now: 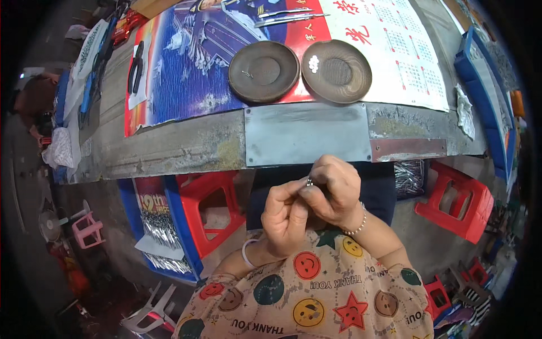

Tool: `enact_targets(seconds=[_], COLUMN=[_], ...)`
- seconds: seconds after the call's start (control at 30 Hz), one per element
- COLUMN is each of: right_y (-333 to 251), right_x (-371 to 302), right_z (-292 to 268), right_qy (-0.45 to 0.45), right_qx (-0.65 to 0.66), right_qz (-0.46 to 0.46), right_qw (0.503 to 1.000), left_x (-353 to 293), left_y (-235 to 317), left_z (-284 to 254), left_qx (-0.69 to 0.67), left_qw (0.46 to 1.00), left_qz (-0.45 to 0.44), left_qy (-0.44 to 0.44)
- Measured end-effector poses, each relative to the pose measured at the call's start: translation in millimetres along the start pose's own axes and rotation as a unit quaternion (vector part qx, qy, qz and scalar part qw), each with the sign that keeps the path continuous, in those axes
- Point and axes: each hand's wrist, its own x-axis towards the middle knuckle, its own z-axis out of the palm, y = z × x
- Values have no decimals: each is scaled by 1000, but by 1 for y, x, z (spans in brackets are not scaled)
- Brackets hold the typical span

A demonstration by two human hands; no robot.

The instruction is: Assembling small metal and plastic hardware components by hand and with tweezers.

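Close in front of a patterned smock (307,265), the person's left hand (284,219) has its fingers drawn in, thumb and forefinger pinched on a tiny shiny piece (310,182). The right hand (340,192), fingers curled, grips at the same piece with its fingertips. Both forearms rise from below and slant inward, so that the hands meet; a white band circles the left wrist, a beaded bracelet the right. The piece sits between the two sets of fingertips, mostly covered by them, its exact shape too small to tell. It is held up just short of the near edge of the table (186,148), near a grey plate (307,135) fixed there. Beyond the plate stand two round brown dishes (263,72), side by side, the right one bearing small white bits (314,64). Farther off, slender metal tools (289,19) lie on a printed sheet (389,62).
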Motion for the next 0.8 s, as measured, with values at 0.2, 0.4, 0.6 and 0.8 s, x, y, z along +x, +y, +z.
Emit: enact_targets(seconds=[0.2,0.4,0.6,0.8], right_y=[-9,-22,-15,-13], right_x=[-11,-17,-19,-21], right_z=[3,-7,-1,9], right_qy=[-19,5,14,15], right_qx=[-38,106,34,-56], right_qz=[41,109,4,-6], right_qw=[998,988,999,998], left_x=[-9,-11,-12,-9], left_y=[-1,-2,-4,-8], left_z=[-3,-7,-14,-17], left_qx=[-48,-1,44,59], left_qw=[998,1000,997,996], left_qz=[-37,16,45,52], left_qy=[5,-27,-42,-35])
